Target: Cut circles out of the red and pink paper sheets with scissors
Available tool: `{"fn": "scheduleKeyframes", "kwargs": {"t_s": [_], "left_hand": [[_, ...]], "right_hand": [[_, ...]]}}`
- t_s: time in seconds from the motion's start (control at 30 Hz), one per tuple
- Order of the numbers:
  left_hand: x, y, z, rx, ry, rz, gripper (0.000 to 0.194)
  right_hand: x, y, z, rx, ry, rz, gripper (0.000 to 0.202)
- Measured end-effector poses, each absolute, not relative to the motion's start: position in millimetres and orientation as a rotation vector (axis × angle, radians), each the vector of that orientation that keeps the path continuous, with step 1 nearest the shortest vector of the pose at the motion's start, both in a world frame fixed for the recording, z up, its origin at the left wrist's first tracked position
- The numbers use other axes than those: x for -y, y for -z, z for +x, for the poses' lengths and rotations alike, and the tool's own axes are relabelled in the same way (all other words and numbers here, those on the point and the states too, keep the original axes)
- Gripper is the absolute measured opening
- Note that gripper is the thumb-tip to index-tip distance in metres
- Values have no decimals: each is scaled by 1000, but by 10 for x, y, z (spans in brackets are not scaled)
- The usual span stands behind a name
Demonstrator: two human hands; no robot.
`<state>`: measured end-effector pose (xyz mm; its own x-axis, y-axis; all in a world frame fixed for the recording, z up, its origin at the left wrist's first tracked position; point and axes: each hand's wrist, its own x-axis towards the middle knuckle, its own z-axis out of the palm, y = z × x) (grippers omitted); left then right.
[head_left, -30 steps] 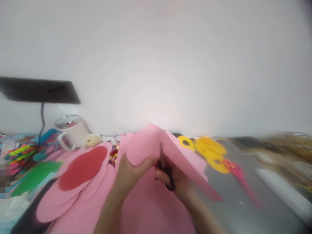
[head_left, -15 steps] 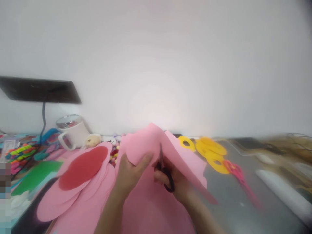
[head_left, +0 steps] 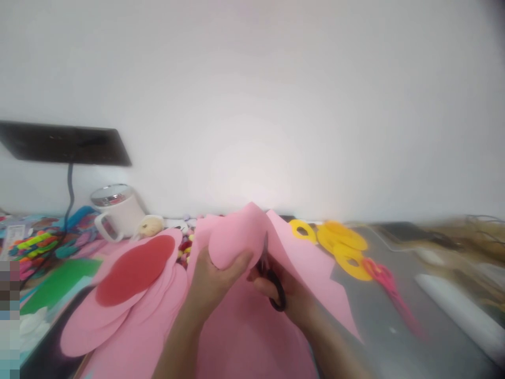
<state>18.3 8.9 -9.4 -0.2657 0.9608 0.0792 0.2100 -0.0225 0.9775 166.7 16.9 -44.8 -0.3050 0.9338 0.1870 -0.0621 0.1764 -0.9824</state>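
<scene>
A pink sheet, paper or thin felt, is held up in front of me, its partly cut piece showing a rounded edge. My left hand pinches that piece, thumb on the near face and the other fingers mostly hidden behind. In my right hand is a pair of scissors with dark handles, fingers through the loops. The blades point up and away, against the sheet just right of my left thumb. More pink sheet lies beneath both hands.
Left of my hands lie pink rounded cut-outs topped by red ones. Behind them stand a white mug and a dark panel on a stem. To the right are yellow rings, pink scissors and a white roll.
Both hands and the sheet have shifted slightly right. The scissor blades look more closed, and the sheet's right-hand flap has swung, now lying further out to the right.
</scene>
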Motion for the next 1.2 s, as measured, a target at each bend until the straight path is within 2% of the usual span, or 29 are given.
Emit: {"fn": "scheduleKeyframes", "kwargs": {"t_s": [0.27,0.67,1.2], "left_hand": [[-87,104,179,-1498,-1358,1256,42],[-92,121,178,-1439,-1369,1233,38],[-111,172,148,-1434,-1354,1265,38]], "right_hand": [[-185,407,1651,1420,-1399,-926,44],[-179,365,1643,1502,-1256,-932,40],[-185,495,1646,1436,-1337,-877,30]]}}
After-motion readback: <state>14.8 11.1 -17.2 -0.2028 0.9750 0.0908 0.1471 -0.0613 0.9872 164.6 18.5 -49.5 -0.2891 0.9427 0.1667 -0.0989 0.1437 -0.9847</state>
